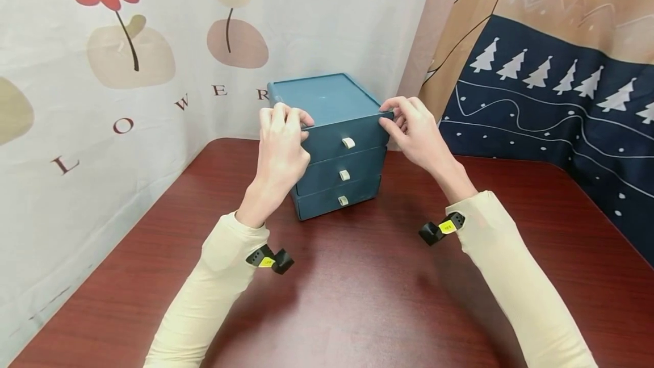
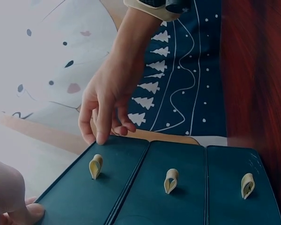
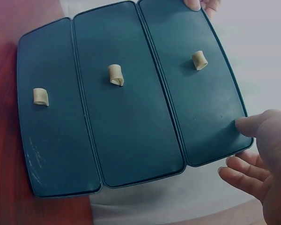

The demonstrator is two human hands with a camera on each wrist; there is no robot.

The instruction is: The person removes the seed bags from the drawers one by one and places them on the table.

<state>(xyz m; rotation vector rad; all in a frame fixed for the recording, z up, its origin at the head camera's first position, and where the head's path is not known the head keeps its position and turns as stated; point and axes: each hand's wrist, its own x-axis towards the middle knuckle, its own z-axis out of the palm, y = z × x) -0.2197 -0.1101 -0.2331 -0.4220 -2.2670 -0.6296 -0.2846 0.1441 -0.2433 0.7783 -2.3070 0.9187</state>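
Blue plastic three-drawer cabinet [image 1: 327,95]; left hand [image 1: 282,143] and right hand [image 1: 419,136] pinch its top drawer [image 1: 327,143] at opposite corners, seemingly positioning it; next needs even force.

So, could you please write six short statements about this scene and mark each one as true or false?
1. The blue, box-shaped drawer unit stands on the reddish-brown table. True.
2. It has four drawers. False: it has three stacked drawers.
3. The bare left hand and the bare right hand both touch the blue, flat-fronted top drawer. True.
4. Each drawer front carries one cream-coloured, looped pull tab. True.
5. The right hand grips the lowest pull tab. False: its thumb rests on the top drawer's front, near a corner.
6. Both sleeves are dark blue. False: the long sleeves are cream.
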